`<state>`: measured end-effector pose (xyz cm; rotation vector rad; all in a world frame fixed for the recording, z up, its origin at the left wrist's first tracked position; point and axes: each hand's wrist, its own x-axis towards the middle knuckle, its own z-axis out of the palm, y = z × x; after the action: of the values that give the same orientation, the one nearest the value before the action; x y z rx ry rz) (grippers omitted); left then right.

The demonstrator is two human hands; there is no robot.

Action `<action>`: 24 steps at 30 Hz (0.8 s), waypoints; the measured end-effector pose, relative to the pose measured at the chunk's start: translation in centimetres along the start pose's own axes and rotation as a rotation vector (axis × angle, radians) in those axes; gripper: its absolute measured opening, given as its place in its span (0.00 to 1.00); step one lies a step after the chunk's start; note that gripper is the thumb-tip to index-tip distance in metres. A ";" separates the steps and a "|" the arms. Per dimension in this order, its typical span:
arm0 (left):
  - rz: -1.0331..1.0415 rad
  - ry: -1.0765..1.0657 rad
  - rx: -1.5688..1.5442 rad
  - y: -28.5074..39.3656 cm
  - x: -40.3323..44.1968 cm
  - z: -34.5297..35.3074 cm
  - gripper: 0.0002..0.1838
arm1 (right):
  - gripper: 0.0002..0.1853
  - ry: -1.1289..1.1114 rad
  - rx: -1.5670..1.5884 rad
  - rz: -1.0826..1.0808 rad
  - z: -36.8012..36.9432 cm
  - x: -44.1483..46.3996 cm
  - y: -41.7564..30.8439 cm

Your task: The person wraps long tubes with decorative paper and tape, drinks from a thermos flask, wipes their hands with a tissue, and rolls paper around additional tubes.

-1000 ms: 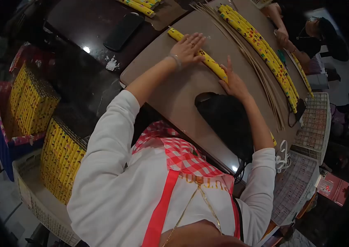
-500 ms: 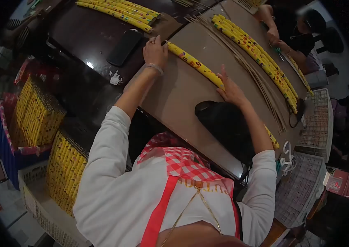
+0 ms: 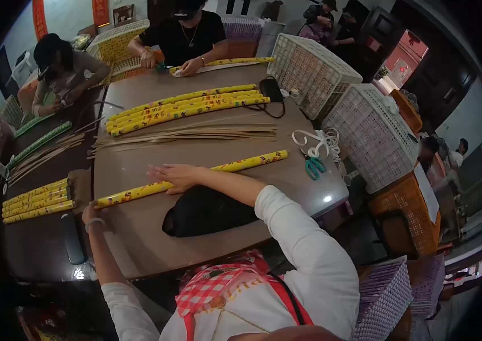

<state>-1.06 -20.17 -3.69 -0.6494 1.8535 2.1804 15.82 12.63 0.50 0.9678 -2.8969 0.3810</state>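
One flat, open right hand we are resting on the yellow printed tube, ideally pressing evenly; our left hand is touching its end, grip unclear.

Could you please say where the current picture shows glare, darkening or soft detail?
Head view: glare whitens the brown table near the green-handled scissors; head view: dark vignetting fills the corners; head view: print on the yellow tube under the right hand looks soft.

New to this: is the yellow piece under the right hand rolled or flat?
Rolled: under the right hand, the yellow piece is a slim rod.
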 end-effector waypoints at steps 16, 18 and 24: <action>0.040 0.045 0.032 -2.4 5.3 -2.6 0.15 | 0.30 -0.027 0.138 0.902 -6.2 -28.8 4.6; 0.068 0.043 0.037 -2.0 5.7 -3.0 0.13 | 0.26 0.097 0.257 0.836 -5.5 -29.8 4.6; -0.074 0.016 0.067 -0.4 4.7 -2.7 0.14 | 0.26 0.248 0.077 1.043 -4.8 -34.6 6.2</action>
<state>-4.51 -23.32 -6.48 -0.7119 1.8705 2.0646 39.78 38.81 -0.92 -0.6360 -2.8838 0.5842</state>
